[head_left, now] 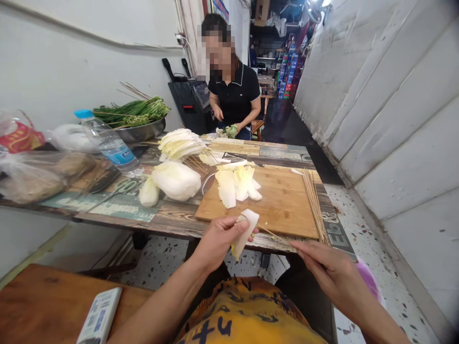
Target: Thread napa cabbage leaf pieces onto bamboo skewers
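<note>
One leaf (247,230) is pinched in L hand (223,239), nr board (287,205). R hand (324,258) grips stick (272,233) w/ far end at leaf.

Pale walls (398,105) border a speckled floor (363,229) and plank-patterned table (175,212).

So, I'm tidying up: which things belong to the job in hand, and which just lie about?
Likely in the job: napa cabbage leaf (left hand); skewer (right hand); skewer bundle; loose leaves; wooden cutting board.
Apparently lying about: water bottle; scissors.
</note>
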Available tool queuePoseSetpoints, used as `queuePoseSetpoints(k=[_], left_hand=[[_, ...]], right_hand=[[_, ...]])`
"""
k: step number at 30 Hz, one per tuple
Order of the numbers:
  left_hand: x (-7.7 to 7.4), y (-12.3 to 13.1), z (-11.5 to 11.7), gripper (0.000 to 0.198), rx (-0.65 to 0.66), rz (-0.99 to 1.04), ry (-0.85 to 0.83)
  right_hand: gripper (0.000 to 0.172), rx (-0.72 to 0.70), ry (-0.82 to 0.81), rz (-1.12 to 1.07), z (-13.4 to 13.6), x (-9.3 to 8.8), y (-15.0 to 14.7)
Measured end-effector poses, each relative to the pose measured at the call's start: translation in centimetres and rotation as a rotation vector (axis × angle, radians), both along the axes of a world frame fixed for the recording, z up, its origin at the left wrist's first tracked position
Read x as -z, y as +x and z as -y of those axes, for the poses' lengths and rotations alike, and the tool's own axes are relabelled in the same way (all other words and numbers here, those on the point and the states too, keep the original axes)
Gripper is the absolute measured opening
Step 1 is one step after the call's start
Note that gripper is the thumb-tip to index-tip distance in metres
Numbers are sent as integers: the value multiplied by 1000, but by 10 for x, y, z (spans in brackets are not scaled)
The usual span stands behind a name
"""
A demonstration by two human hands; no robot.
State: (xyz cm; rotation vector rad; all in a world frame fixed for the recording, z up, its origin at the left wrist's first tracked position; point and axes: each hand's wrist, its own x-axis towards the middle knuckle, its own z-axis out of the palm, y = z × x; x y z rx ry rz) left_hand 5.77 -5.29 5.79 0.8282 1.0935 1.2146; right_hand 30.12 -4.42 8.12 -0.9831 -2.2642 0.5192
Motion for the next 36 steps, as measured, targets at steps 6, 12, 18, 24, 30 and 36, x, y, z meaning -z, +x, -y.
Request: queuePoseSetpoints(k=[6, 12, 18, 24, 30, 36], left_hand=[[6, 19, 9, 38, 216, -89, -61], [8, 31, -2, 37, 161, -167, 3], [7, 23, -16, 39, 258, -193, 5], [9, -22, -58, 31, -123, -829, 419], [21, -33, -87, 25, 53, -1123, 550], [12, -44, -90, 16, 11, -1068, 592]], right_hand=[[24, 47, -71, -23, 10, 12, -10], [23, 114, -43, -52, 1, 18, -24], [24, 165, -162, -144, -3, 24, -23], [30, 262, -278, -256, -5, 21, -8], [31, 298, -300, -281, -5, 28, -1], [30, 304, -288, -276, -5, 29, 2]])
